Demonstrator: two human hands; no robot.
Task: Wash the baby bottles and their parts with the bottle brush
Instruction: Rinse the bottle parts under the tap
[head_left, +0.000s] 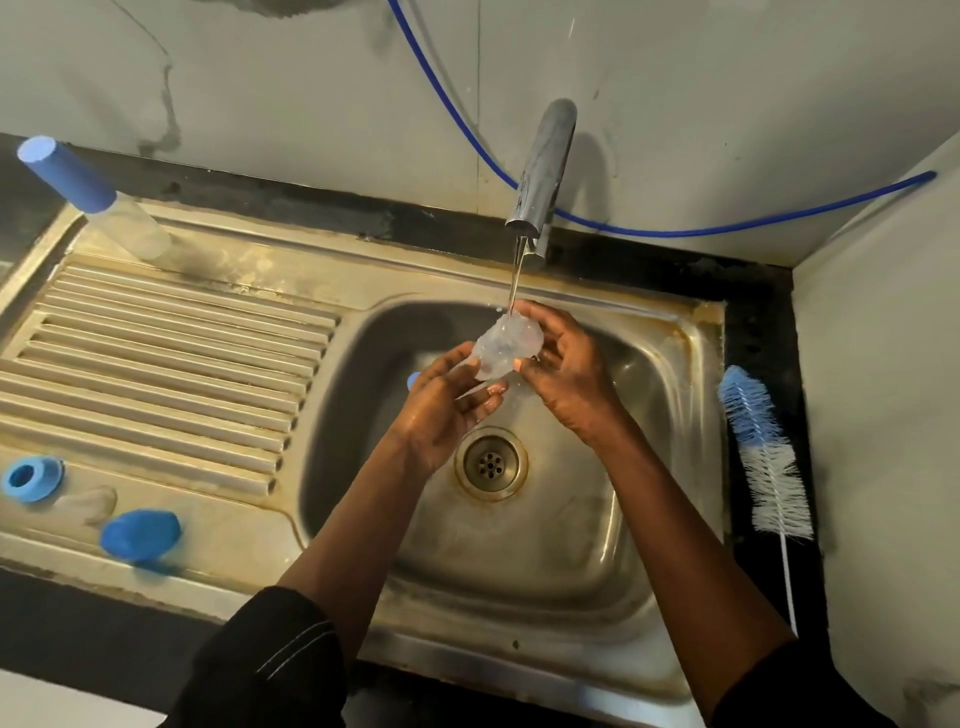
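Left hand (441, 410): I am holding it over the sink (675, 415), just under the tap (543, 166). Its fingers (483, 400) are curling under the clear bottle part (506, 345) and gripping it from below.
Right hand (566, 374): I am holding it up beside my left hand. Its fingers (535, 317) are curling over the top of the same part, and the thumb is pressing on its side.
Clear bottle part: it is sitting between my two hands, right under the water (514, 286). It is looking blurry, so I cannot tell its shape well.
Water: it is running down from the tap in a thin line and splashing on the part.
Drain hole (491, 464): it is showing in the bottom of the sink, below my hands.
Bottle brush (763, 457): it is lying on the black tabletop (753, 322) just to the right of the sink, well apart from my hands. Its bristles are showing blue and white.
Bottle (104, 208): it is standing at the far left of the draining board (171, 374), wearing a tall blue lid.
Blue ring (31, 478) and blue cap (140, 535): they are lying on the near left of the draining board, with a clear soft part (88, 504) lying between them.
Blue hose (675, 232): it is hanging along the wall behind the tap.
Sleeves (270, 660): I am wearing dark ones, and my forearms are showing bare.
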